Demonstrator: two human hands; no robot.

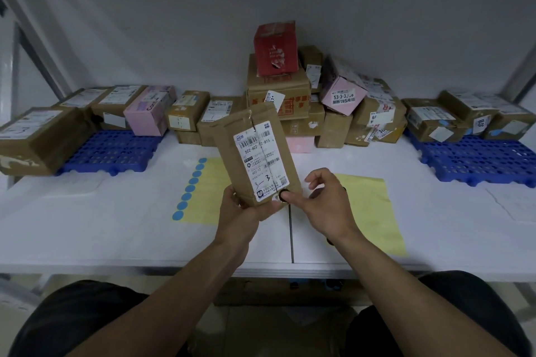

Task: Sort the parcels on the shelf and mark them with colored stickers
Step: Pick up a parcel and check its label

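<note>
Brown paper parcel (256, 153) held upright above the white worktop (116, 229), its lower end in the left hand (242, 211). Left fingers (232, 193) are clamped round the lower left edge, with the palm under the base. White label (262, 165) faces the camera, with "3—3" handwritten on it just above the left fingers. Right hand (323, 203) sits just right of the parcel. Its thumb (291, 198) presses flat on a dark round sticker (282, 195) at the label's bottom right corner; exact colour cannot be told. The other right fingers (316, 175) are apart and loosely bent, holding nothing and clear of the parcel. Left sheet (208, 197), yellow, lies flat on the worktop just left of the left fingers and is partly hidden by the parcel. A column of blue dots (190, 188) runs along its left edge. Right sheet (368, 211), also yellow, lies under and to the right of the right fingers, partly covered by that hand. Beyond the fingers, at the back wall, is a pile (290, 101) of cardboard boxes with a red box (275, 49) on top. A pink box (343, 95) sits tilted to its right. Well apart from the fingers on either side are a left pallet (113, 151) and a right pallet (478, 159), both blue, each with boxes along its back.
</note>
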